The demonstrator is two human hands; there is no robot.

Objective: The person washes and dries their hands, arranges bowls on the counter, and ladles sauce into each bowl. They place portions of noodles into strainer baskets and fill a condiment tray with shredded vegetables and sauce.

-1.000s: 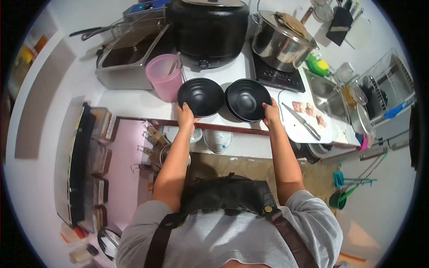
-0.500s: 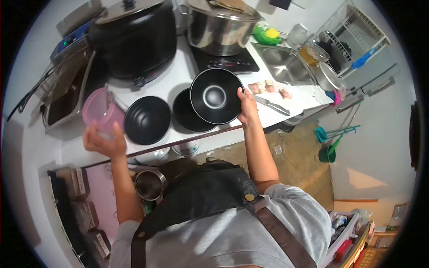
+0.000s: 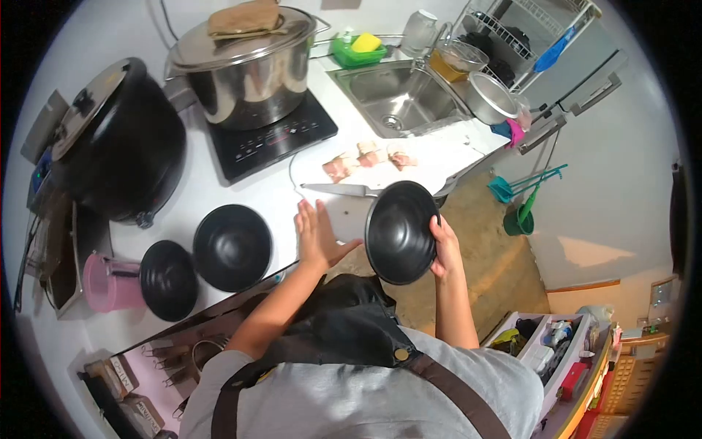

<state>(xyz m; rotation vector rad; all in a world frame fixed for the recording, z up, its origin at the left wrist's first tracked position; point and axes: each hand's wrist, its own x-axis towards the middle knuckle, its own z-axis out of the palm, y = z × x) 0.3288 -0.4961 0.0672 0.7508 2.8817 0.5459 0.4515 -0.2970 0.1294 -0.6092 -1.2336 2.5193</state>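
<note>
My right hand (image 3: 447,249) grips the right rim of a black bowl (image 3: 401,233), which is held up and tilted beyond the counter's front edge. Empty and with fingers spread, my left hand (image 3: 319,235) is left of that bowl, by the front of the cutting board. Two more black bowls stand on the counter, one round and wide (image 3: 232,247), the other (image 3: 169,281) beside the pink container (image 3: 111,284). Behind my left hand a knife (image 3: 338,189) lies on the board near pieces of raw meat (image 3: 371,158).
A steel pot (image 3: 252,80) sits on the induction cooker (image 3: 274,137). Left of it is a large black cooker (image 3: 121,146). The sink (image 3: 398,95) is behind the meat, with a green sponge holder (image 3: 358,53) near it. An open drawer (image 3: 545,344) is at lower right.
The view has turned right. My right hand has lifted one bowl off the other and carried it right. My left hand has let go of its bowl and moved toward the cutting board.
</note>
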